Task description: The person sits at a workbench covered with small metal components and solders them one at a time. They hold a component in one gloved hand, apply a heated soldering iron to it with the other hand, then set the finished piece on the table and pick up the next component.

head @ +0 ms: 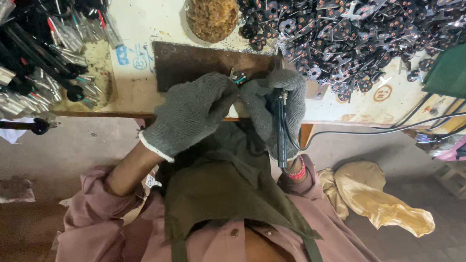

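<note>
Grey-gloved, the right hand (278,108) is closed around a soldering iron (280,127), while a small wired part (238,77) is pinched in the left hand (190,112) over the dark plate (195,62) on the tabletop (149,22). Soldering appears underway; a steady tip seems required next.

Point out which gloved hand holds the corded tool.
The right hand: it grips the dark soldering iron with a cable trailing off. The left hand pinches only a small part.
</note>
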`<state>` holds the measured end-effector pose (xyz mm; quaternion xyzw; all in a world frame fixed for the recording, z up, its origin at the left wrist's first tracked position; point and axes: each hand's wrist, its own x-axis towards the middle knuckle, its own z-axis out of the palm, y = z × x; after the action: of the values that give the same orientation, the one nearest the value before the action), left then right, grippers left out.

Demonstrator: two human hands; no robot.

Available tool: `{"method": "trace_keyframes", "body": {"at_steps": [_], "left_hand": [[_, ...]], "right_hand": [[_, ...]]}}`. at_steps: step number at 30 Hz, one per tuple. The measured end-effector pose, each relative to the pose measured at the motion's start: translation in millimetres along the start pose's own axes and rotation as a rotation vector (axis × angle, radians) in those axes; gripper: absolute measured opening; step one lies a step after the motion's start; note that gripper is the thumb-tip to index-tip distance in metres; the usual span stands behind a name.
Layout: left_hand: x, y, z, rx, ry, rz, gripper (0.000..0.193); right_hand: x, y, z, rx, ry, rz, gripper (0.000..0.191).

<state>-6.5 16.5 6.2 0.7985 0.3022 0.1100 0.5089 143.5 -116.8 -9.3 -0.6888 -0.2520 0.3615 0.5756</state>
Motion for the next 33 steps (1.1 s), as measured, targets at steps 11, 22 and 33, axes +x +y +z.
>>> {"method": "trace_keyframes", "body": {"at_steps": [11, 22, 33], "left_hand": [[-8, 0, 25, -0.579, 0.048, -0.249, 0.011], [-5, 4, -1, -0.791, -0.155, -0.579, 0.014], [-14, 33, -18, -0.024, 0.134, -0.021, 0.012]], "right_hand": [[-21, 26, -17, -0.069, 0.067, -0.033, 0.059], [-4, -16, -30, -0.434, -0.148, -0.371, 0.019], [-3, -14, -20, -0.408, 0.031, -0.171, 0.043]]}}
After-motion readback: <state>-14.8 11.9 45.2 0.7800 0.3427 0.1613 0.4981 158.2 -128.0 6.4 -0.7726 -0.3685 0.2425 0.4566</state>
